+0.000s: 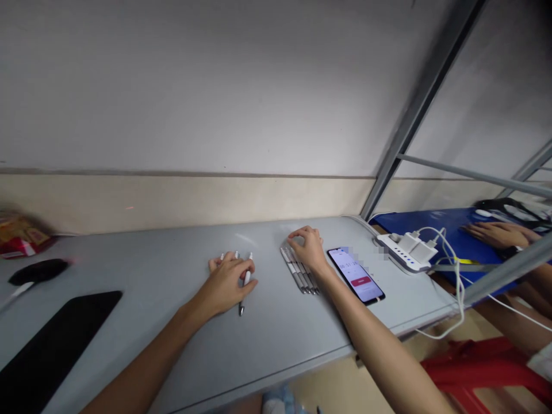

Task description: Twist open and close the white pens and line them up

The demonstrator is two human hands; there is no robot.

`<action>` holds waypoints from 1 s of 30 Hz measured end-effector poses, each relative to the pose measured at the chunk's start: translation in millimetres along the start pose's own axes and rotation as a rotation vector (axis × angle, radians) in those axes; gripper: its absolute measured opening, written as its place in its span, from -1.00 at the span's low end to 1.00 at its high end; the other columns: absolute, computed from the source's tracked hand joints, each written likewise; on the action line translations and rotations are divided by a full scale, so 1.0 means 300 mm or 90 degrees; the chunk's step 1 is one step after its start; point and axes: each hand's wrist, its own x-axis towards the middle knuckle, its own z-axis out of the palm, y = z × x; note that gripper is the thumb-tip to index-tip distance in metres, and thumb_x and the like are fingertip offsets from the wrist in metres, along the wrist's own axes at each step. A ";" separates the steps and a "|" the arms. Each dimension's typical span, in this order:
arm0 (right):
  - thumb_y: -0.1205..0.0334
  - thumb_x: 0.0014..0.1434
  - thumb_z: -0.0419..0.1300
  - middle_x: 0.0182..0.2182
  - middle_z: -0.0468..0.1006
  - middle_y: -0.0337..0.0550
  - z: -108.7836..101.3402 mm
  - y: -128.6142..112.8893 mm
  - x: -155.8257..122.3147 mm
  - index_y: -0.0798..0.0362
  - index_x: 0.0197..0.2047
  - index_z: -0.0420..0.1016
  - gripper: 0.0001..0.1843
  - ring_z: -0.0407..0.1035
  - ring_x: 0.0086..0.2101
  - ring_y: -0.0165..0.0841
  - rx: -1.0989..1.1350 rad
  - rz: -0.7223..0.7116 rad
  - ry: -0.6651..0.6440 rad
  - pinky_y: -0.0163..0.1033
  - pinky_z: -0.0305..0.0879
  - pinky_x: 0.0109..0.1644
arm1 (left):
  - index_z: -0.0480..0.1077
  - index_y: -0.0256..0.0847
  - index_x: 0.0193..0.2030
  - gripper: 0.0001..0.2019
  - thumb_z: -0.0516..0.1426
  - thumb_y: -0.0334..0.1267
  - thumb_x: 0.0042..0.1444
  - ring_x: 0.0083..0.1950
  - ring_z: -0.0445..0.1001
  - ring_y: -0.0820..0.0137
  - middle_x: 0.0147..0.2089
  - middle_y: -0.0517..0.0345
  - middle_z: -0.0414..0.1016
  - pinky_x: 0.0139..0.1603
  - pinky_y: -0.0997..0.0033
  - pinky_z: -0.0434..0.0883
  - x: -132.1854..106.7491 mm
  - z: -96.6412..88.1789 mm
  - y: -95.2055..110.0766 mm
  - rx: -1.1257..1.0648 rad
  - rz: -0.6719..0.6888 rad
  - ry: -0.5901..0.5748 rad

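My left hand (230, 283) lies low over the table with its fingers curled around white pens. One white pen (246, 278) shows between thumb and forefinger, its silver tip toward me; the tops of two others stick out past the knuckles. On the right, several white and grey pens (298, 275) lie side by side in a slanting row. Over the far end of that row is my right hand (308, 246), thumb and forefinger pinched together. What sits between those fingertips, if anything, is hidden, and the hand covers part of the row.
Right of the row lies a phone (356, 275) showing a timer. Beyond it are a power strip (403, 260) with cables and a metal frame post (390, 167). A black pad (64, 339) and a red packet (21, 237) are at left. Another person's hand (500, 234) rests on a blue surface.
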 end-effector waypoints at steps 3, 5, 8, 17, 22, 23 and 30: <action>0.21 0.15 0.21 -0.17 0.47 -0.09 -0.020 -0.016 -0.008 -0.04 -0.21 0.56 -0.86 0.23 -0.07 -0.17 0.056 -0.059 -0.007 -0.05 0.05 0.02 | 0.41 -0.08 -0.22 -0.87 0.11 -0.23 0.08 -0.11 0.34 0.24 -0.31 0.19 0.47 -0.05 0.19 0.14 0.004 -0.015 0.009 -0.052 -0.019 0.007; 0.24 0.12 0.25 -0.13 0.48 -0.10 -0.029 -0.036 -0.025 -0.08 -0.08 0.53 -0.74 0.25 -0.06 -0.20 0.114 -0.159 -0.064 -0.06 0.07 0.07 | 0.41 -0.07 -0.17 -0.85 0.07 -0.23 0.12 -0.11 0.36 0.27 -0.24 0.19 0.48 -0.02 0.20 0.18 0.007 -0.027 0.014 -0.110 -0.012 0.012; 0.22 0.06 0.32 0.01 0.42 -0.11 -0.030 -0.071 -0.057 -0.18 0.11 0.42 -0.49 0.23 0.02 -0.19 0.168 -0.307 -0.172 -0.06 0.11 0.10 | 0.42 -0.06 -0.14 -0.82 0.04 -0.20 0.18 -0.15 0.39 0.32 -0.20 0.19 0.48 0.00 0.22 0.23 0.011 -0.036 0.017 -0.161 -0.001 0.015; 0.10 0.24 0.15 -0.44 0.43 -0.18 -0.001 -0.079 -0.068 -0.02 -0.34 0.53 -0.79 0.24 -0.36 -0.34 0.211 -0.247 -0.173 -0.24 0.13 -0.22 | 0.37 -0.06 -0.06 -0.79 0.02 -0.13 0.23 -0.15 0.43 0.33 -0.19 0.21 0.49 0.05 0.18 0.17 0.009 -0.022 0.000 -0.111 -0.007 0.042; -0.12 0.23 0.05 -0.63 0.17 -0.31 -0.003 -0.076 -0.070 0.07 -0.55 0.35 -0.51 0.03 -0.56 -0.47 0.302 -0.075 -0.250 -0.32 -0.05 -0.46 | 0.38 -0.10 -0.11 -0.77 -0.06 -0.14 0.30 -0.10 0.39 0.32 -0.15 0.17 0.50 -0.01 0.22 0.13 0.013 -0.023 -0.012 -0.021 0.036 0.079; -0.15 0.23 0.03 -0.64 0.14 -0.32 -0.005 -0.077 -0.072 0.08 -0.55 0.35 -0.49 0.01 -0.58 -0.49 0.329 -0.051 -0.289 -0.32 -0.07 -0.49 | 0.37 -0.11 -0.11 -0.76 -0.08 -0.16 0.31 -0.09 0.38 0.32 -0.14 0.17 0.51 -0.03 0.23 0.12 0.014 -0.024 -0.013 -0.016 0.045 0.084; -0.22 0.20 0.04 -0.65 0.13 -0.33 -0.015 -0.077 -0.076 0.11 -0.50 0.42 -0.45 -0.07 -0.66 -0.54 0.485 0.071 -0.432 -0.34 -0.19 -0.59 | 0.33 -0.14 -0.14 -0.76 -0.13 -0.21 0.34 -0.14 0.35 0.31 -0.20 0.13 0.49 -0.11 0.27 0.13 0.019 -0.023 -0.019 0.021 0.061 0.105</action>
